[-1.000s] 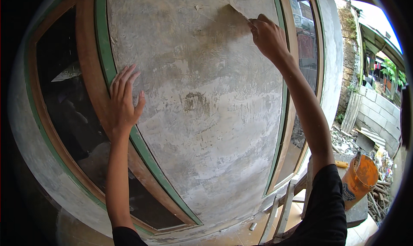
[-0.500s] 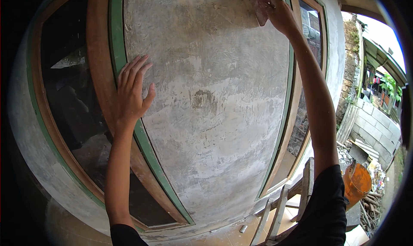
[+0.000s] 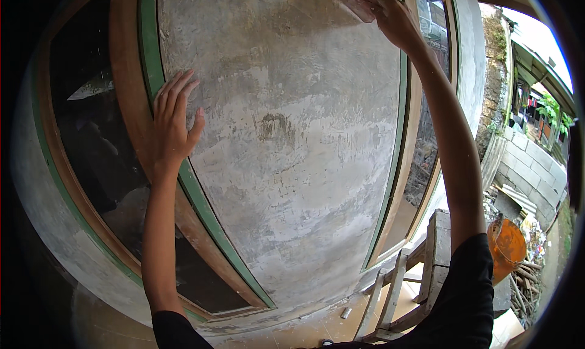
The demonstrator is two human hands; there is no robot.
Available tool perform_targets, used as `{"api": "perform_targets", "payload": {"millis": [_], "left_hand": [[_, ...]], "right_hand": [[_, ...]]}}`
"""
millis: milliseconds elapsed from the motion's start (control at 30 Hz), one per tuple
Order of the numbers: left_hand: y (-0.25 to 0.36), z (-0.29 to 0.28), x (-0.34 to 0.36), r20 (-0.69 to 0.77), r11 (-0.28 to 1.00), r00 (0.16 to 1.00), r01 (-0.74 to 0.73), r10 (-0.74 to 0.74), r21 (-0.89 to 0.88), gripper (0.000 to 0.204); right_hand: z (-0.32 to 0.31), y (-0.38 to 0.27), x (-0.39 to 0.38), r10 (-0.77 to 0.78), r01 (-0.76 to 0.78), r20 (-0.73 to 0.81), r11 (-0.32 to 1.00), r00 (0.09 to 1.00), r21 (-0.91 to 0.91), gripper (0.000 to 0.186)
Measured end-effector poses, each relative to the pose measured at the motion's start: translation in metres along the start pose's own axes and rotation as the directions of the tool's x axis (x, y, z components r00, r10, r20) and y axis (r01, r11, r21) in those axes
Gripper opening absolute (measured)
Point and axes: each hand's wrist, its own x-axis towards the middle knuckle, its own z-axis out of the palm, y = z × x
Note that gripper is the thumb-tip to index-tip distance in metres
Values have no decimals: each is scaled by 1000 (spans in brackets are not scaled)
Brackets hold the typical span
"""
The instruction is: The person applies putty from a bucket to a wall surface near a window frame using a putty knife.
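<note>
The right hand [image 3: 393,21] has its grip closed on a flat scraper [image 3: 353,3], which is at the far right part of the patchy grey wall [image 3: 274,178], its blade pointing left. The left hand [image 3: 175,120] has its grip open and empty, fingers slightly spread, over the green strip [image 3: 150,50] at the wall's left edge; whether the palm touches is hard to tell. Brown-framed windows flank the wall, left [image 3: 85,123] and right [image 3: 436,62]. At near right stand a wooden trestle [image 3: 437,239] and an orange bucket [image 3: 509,245].
</note>
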Motion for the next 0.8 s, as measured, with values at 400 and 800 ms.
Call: {"api": "perform_targets", "payload": {"millis": [400,800], "left_hand": [[2,4,2,20,1000,1000,-14,13,17,46],[4,2,1,18,1000,1000,-14,14,7,47]], "right_hand": [[-17,-16,-67,-34,42,-124,997,992,66,23],[22,-72,-128,22,10,144,975,989,-220,40]]}}
